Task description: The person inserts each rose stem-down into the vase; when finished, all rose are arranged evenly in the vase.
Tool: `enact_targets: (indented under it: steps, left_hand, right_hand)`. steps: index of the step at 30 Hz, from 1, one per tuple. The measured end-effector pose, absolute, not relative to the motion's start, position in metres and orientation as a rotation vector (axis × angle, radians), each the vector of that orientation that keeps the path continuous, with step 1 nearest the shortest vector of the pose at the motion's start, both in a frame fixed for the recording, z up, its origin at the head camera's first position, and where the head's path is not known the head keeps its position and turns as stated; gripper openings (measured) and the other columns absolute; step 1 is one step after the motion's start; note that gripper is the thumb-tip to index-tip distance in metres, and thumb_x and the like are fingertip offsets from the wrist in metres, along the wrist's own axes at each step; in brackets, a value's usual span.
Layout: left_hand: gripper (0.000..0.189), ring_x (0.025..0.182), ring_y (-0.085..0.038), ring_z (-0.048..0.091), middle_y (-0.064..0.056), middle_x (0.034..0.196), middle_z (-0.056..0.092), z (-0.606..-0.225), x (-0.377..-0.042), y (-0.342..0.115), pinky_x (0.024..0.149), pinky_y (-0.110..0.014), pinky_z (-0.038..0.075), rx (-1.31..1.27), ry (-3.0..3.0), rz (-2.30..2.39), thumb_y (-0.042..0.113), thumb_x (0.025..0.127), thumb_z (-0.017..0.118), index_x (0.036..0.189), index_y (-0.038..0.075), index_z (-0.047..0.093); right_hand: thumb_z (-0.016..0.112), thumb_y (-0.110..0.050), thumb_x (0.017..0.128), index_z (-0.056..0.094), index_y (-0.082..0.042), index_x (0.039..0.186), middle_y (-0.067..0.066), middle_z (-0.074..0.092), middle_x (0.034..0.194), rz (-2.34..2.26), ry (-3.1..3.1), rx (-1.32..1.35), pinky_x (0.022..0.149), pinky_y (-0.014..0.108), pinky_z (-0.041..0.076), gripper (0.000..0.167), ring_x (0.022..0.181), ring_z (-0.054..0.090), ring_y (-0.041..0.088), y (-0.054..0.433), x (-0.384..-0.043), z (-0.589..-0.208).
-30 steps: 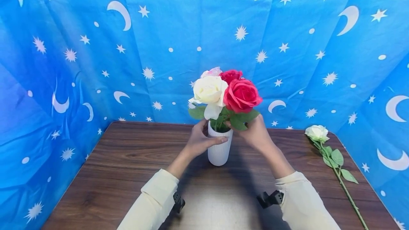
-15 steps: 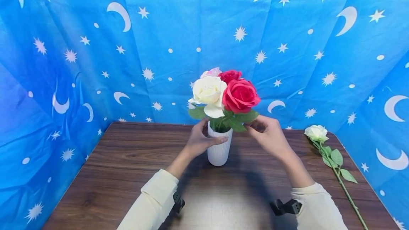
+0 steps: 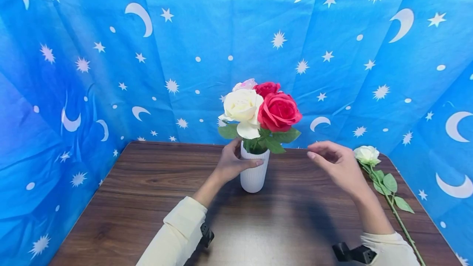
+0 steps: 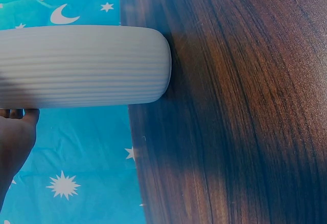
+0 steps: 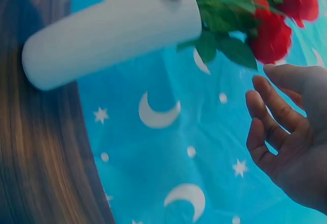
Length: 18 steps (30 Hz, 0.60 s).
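A white ribbed vase (image 3: 253, 177) stands upright on the table, gripped near its rim by my left hand (image 3: 230, 163), the thumb across its front. Out of the vase rise a cream rose (image 3: 242, 105), a large red rose (image 3: 279, 111), a smaller red rose (image 3: 267, 88) behind it and a pale pink rose (image 3: 244, 84), with green leaves below. To the right of the bouquet, apart from it, my right hand (image 3: 340, 167) hovers with loosely bent fingers and nothing in them. In the left wrist view the vase (image 4: 87, 66) shows its lower body.
Along the right side of the wooden table (image 3: 148, 200) lies a single white rose (image 3: 367, 155) with a long leafy stem (image 3: 400, 221). A blue cloth (image 3: 207, 19) with moons and stars hangs behind the table and at both sides.
My right hand has let go among the leaves below the red rose and moved right, away from the bouquet. My left hand keeps its hold on the vase.
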<state>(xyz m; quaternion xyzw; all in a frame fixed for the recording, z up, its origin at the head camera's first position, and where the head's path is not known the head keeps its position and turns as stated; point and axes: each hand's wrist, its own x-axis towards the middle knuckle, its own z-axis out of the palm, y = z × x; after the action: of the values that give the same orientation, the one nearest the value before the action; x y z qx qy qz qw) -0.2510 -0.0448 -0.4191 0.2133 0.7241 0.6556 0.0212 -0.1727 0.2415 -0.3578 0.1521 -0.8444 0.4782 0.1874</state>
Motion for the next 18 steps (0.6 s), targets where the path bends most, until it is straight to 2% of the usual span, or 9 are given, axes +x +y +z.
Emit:
enact_targets:
  steps: [6, 11, 18]
  left_hand:
    - [0.075, 0.124, -0.026, 0.065, -0.01, 0.138, 0.064, -0.419, -0.251, -0.045, 0.106, -0.043, 0.055, 0.665, 2.23, 2.042, 0.014, 0.078, 0.085, 0.145, 0.016, 0.051]
    - [0.076, 0.124, -0.025, 0.065, -0.009, 0.138, 0.063, -0.419, -0.25, -0.045, 0.107, -0.043, 0.054, 0.659, 2.24, 2.033, 0.014, 0.078, 0.086, 0.145, 0.016, 0.051]
    - [0.076, 0.125, -0.025, 0.065, -0.009, 0.138, 0.063, -0.419, -0.251, -0.046, 0.108, -0.043, 0.054, 0.655, 2.258, 2.021, 0.017, 0.078, 0.086, 0.145, 0.016, 0.051]
  right_hand:
    - [0.069, 0.001, 0.092, 0.072, -0.002, 0.108, -0.029, 0.069, 0.089, 1.31, -2.338, 0.336, 0.061, 0.014, 0.048, 0.016, 0.073, 0.061, -0.003, 0.276, -0.166, -0.365]
    - [0.069, -0.003, 0.094, 0.072, -0.005, 0.113, -0.033, 0.067, 0.093, 1.259, -2.345, 0.217, 0.068, 0.006, 0.048, 0.019, 0.08, 0.062, -0.009, 0.305, -0.16, -0.373]
    - [0.067, -0.005, 0.096, 0.074, -0.023, 0.11, -0.032, 0.07, 0.094, 1.474, -2.32, 0.06, 0.07, 0.004, 0.051, 0.023, 0.082, 0.067, -0.012, 0.341, -0.158, -0.388]
